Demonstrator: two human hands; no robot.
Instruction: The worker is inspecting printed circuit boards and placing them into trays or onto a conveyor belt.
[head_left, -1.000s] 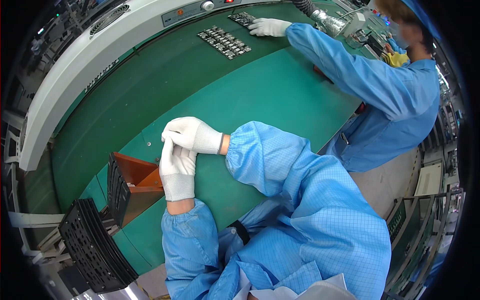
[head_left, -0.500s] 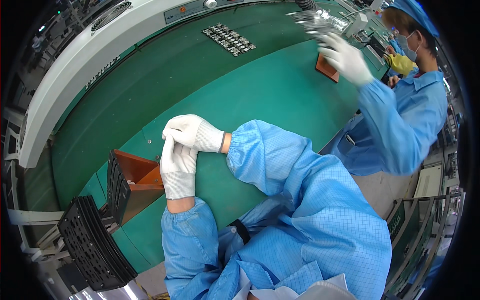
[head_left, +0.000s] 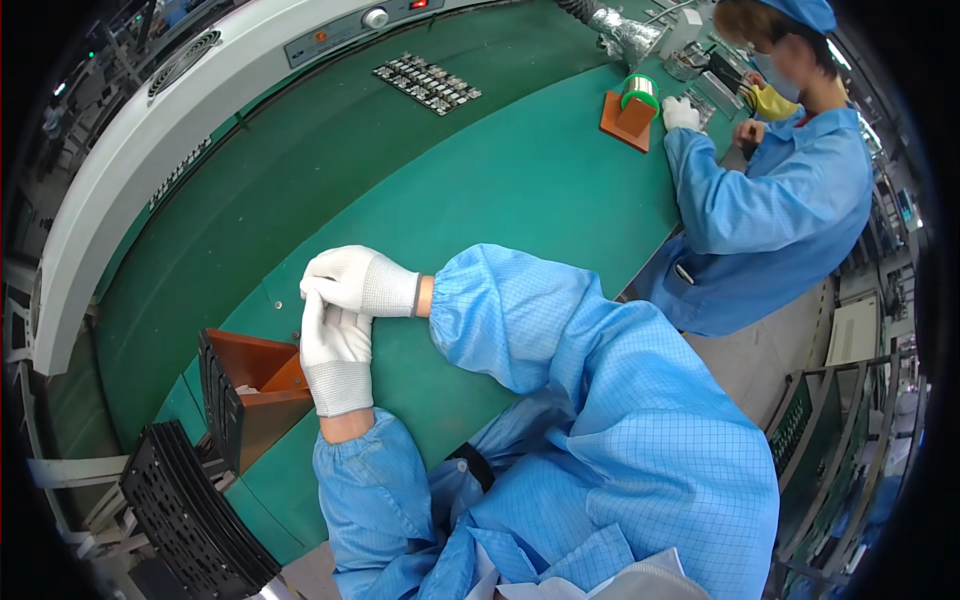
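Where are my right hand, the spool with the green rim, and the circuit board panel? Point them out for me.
Right hand [head_left: 346, 280]: head view, on the back of the white glove.
Spool [head_left: 639, 89]: head view, on its silvery winding.
Circuit board panel [head_left: 428, 83]: head view, mid-panel.

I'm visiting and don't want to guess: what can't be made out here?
In the head view:
What, if anything, the left hand and right hand hold: the hands overlap, blocking the view.
Parts on the dark board: too small.
The rest of the white machine: cut off by the top edge.
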